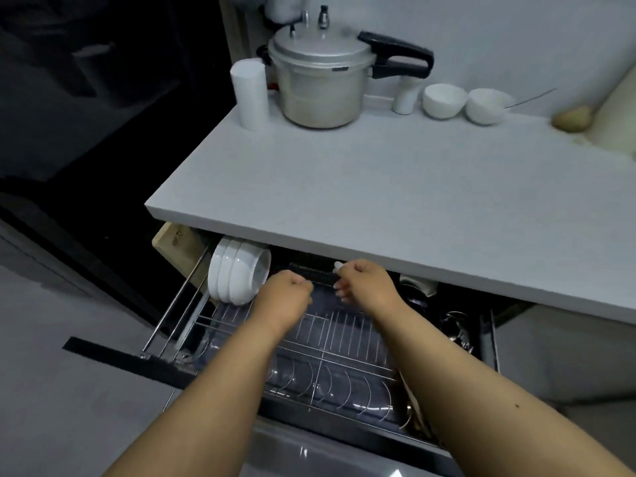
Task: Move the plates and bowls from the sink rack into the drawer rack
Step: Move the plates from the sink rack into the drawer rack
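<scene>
Both arms reached down into the pulled-out drawer rack (320,342) under the desk (361,201). Left hand (287,297) was a curled fist above the wire tines, just right of a stack of white bowls (237,271) standing on edge at the rack's back-left corner; nothing visible inside the fist, though its palm side was hidden. Right hand (364,282) had fingers curled at a dark bar (311,275) near the back of the drawer, w/ a small white thing (339,266) at its fingertips; can't tell what that was, or whether the hand truly gripped it. Hands were near each other, not touching. Front section of the rack had curved plate dividers w/ no dishes in them; utensils (457,328) sat in the right-side compartment. On the desk: pressure cooker (320,77), white cylinder container (249,92), small white bottle (406,94), two white bowls on the desk (464,103) along the wall.
</scene>
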